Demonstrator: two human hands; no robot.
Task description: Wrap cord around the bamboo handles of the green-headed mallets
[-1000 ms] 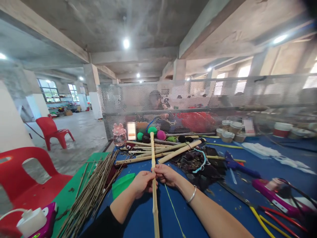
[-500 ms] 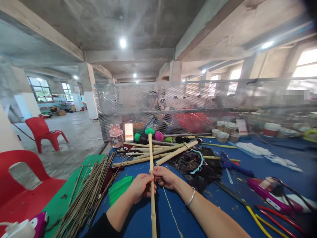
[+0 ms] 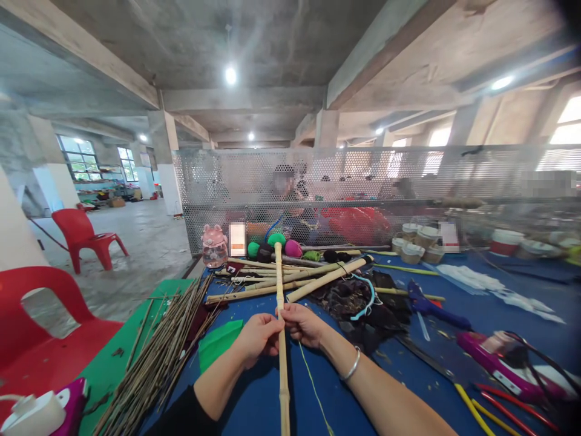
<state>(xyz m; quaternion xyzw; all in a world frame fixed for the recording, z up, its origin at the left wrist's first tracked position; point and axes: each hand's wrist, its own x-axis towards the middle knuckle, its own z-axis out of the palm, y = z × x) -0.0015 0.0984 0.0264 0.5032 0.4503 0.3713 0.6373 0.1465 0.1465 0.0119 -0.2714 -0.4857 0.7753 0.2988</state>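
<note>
A pale bamboo stick (image 3: pixel 284 375) runs lengthwise in front of me, its far end over the balls of yarn. My left hand (image 3: pixel 259 340) is closed around it near the middle, thumb against its side. Opposite, my right hand (image 3: pixel 302 325) pinches at the same spot on the stick, with a silver bangle on that wrist. A thin yellow-green string (image 3: pixel 313 381) comes out beneath my right hand and hangs toward the near edge. What lies exactly between the fingertips is hidden.
Bamboo pieces (image 3: pixel 258 284) lie ahead, thin twigs (image 3: pixel 149 357) to the left. On the right are a black plastic bag (image 3: pixel 363 312), a blue glue gun (image 3: pixel 436 312), yellow-handled shears (image 3: pixel 472 406) and a purple power strip (image 3: pixel 494 363). Mesh partition (image 3: pixel 227 181) stands behind; a person sits beyond it.
The view has shifted slightly, so the scene sits a little to the right. Both hands stay at the same place on the bamboo stick, with little visible finger movement.
</note>
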